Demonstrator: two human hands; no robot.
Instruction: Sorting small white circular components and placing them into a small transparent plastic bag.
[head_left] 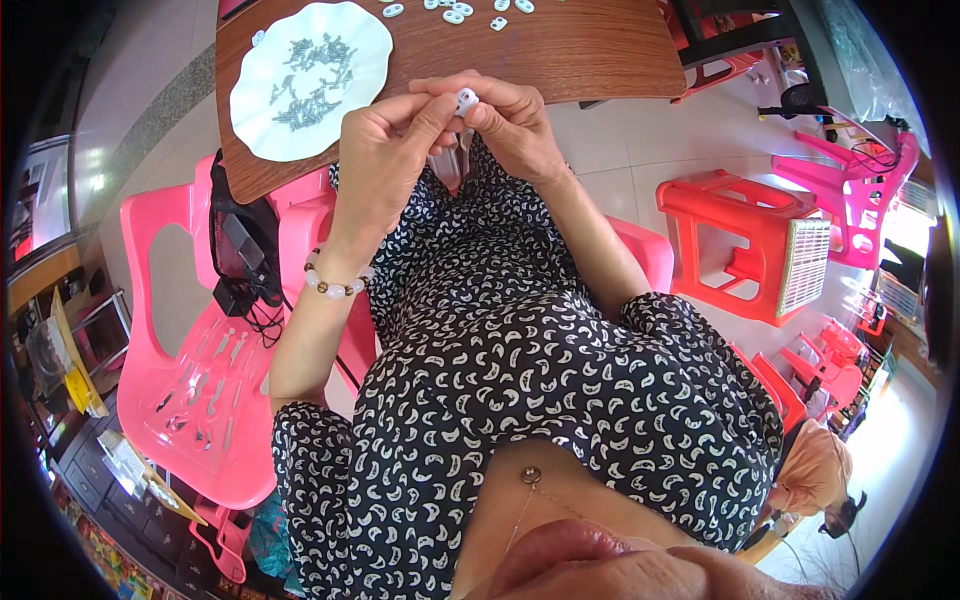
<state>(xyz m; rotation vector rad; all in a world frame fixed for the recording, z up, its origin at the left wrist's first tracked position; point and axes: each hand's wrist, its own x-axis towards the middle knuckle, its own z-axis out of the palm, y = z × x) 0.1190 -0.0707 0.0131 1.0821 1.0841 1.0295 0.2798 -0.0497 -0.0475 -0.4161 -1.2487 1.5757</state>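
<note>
My left hand (388, 160) and my right hand (522, 128) meet just above the table's near edge. Thumbs and fingers of both pinch a small white plastic piece (466, 98) with a dark hole in it. Fingers hide the rest of the piece. Left of my hands, a white plate (252, 112) with a wavy rim stands on the brown table (570, 55). Many small grey metal screws (312, 100) are spread in it. Beyond my hands lie several loose white oval pieces (455, 12) with two holes each.
A pink chair (150, 400) stands at my left, with a black bag (240, 240) and cables on it. To my right are a red stool (735, 240) and a pink stool (850, 190). Another person (815, 465) is at the far lower right.
</note>
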